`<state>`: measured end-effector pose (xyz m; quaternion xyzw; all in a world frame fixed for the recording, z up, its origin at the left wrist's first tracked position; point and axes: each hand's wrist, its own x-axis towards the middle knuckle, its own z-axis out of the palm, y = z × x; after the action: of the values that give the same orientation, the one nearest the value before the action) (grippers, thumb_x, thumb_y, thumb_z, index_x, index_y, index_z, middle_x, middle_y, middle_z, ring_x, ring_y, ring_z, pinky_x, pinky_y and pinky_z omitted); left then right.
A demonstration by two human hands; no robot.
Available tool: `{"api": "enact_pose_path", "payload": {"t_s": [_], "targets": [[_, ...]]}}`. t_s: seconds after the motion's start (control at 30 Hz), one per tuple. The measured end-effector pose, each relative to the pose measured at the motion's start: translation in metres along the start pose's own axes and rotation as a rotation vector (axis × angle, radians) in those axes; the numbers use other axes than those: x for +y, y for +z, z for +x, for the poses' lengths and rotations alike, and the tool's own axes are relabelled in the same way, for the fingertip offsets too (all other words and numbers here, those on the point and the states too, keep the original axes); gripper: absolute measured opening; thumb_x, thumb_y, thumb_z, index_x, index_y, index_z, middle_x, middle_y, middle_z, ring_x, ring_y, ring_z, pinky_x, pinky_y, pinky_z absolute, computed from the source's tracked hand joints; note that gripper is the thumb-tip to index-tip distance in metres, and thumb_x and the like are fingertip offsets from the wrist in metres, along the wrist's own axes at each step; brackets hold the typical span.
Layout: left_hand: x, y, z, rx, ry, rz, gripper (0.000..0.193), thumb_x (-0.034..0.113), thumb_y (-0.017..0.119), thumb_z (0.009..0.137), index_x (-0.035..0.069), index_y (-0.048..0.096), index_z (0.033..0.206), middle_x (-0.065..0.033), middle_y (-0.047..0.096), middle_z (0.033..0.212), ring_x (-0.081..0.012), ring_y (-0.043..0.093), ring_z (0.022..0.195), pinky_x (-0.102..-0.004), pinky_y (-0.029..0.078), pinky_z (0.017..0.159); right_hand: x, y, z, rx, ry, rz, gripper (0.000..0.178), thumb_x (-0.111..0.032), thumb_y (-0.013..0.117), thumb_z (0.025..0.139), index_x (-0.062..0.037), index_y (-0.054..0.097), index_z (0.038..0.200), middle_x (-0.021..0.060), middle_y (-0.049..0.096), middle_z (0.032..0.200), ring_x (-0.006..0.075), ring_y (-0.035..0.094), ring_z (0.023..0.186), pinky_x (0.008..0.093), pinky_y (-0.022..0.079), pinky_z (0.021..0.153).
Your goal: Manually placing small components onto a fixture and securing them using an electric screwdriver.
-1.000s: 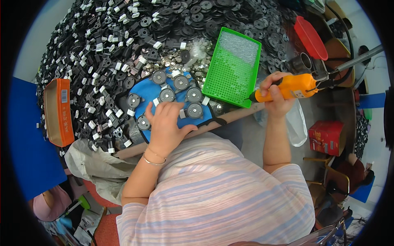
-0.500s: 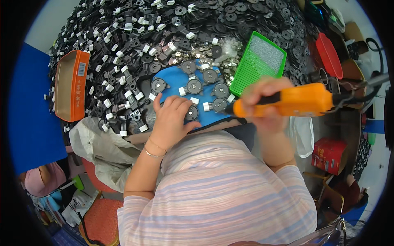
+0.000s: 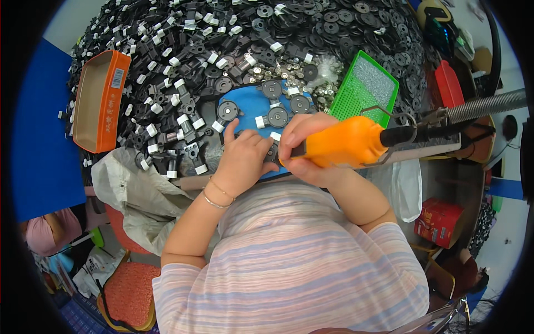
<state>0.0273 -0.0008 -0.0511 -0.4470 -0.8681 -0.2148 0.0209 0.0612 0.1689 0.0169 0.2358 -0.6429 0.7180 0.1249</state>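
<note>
In my right hand is an orange electric screwdriver, held nearly level with its tip hidden behind my fingers. The tool's front end meets a black wheel part. On that same part rest the fingertips and thumb of my left hand, steadying it on a blue mat. More round black wheel parts with white tabs lie on the mat. One sits beside my left fingers, and another wheel part is just beyond them. My right hand covers the mat's right side.
Heaps of black brackets with white ends and black discs fill the far table. Small metal pieces lie beyond the mat. A green basket of small silvery pieces stands right, an orange box left. A coiled spring adjoins the screwdriver.
My right hand and the screwdriver have moved left, from a wheel part at the mat's right to the one under my left hand. The left hand stays on its part.
</note>
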Motion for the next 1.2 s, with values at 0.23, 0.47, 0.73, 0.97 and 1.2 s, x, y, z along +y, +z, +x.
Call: {"api": "enact_pose_path", "payload": {"t_s": [0.23,0.47,0.73,0.97,1.2], "targets": [[0.002,-0.001,0.0,0.036,-0.005,-0.025,0.043,0.033,0.077,0.061,0.011,0.065,0.096,-0.0016,0.061,0.078,-0.0194,0.056,0.088,-0.0521,0.026,0.102,0.003,0.003,-0.002,-0.02,0.059,-0.058,0.022,-0.008,0.075,0.067,-0.0078,0.059,0.082,0.0019,0.06,0.08,0.017,0.056,0.073,0.0288,0.043,0.065],[0.007,-0.001,0.0,0.005,-0.053,-0.026,0.04,0.032,0.078,0.062,0.011,0.065,0.094,-0.0018,0.061,0.079,-0.0197,0.056,0.088,-0.0516,0.025,0.103,0.013,-0.016,0.005,-0.172,-0.06,0.17,0.031,-0.014,0.076,0.074,-0.0043,0.058,0.097,0.0106,0.06,0.082,0.0173,0.059,0.069,0.0268,0.048,0.058],[0.021,0.001,0.001,0.174,-0.122,0.096,0.038,0.037,0.078,0.064,0.005,0.06,0.075,-0.0061,0.058,0.075,-0.0229,0.053,0.087,-0.0516,0.019,0.104,-0.041,-0.096,-0.029,0.494,-0.227,-0.018,0.025,-0.006,0.066,0.082,-0.0012,0.053,0.103,0.0128,0.057,0.084,0.016,0.056,0.064,0.0266,0.047,0.059],[0.035,0.014,0.018,0.235,-0.166,0.2,0.043,0.046,0.077,0.063,0.009,0.055,0.069,-0.0051,0.054,0.071,-0.0231,0.052,0.081,-0.0519,0.025,0.1,-0.031,-0.14,-0.073,0.813,-0.192,-0.337,0.028,0.006,0.067,0.077,0.0,0.054,0.101,0.0079,0.059,0.078,0.012,0.057,0.061,0.0234,0.048,0.057],[0.034,0.003,0.014,0.111,-0.137,0.054,0.051,0.037,0.08,0.061,0.006,0.06,0.098,-0.0064,0.057,0.102,-0.0252,0.05,0.103,-0.0504,0.025,0.1,-0.025,-0.142,-0.078,0.823,-0.192,-0.319,0.028,0.004,0.068,0.077,0.0002,0.054,0.101,0.0083,0.06,0.08,0.0125,0.058,0.063,0.0241,0.05,0.058]]}}
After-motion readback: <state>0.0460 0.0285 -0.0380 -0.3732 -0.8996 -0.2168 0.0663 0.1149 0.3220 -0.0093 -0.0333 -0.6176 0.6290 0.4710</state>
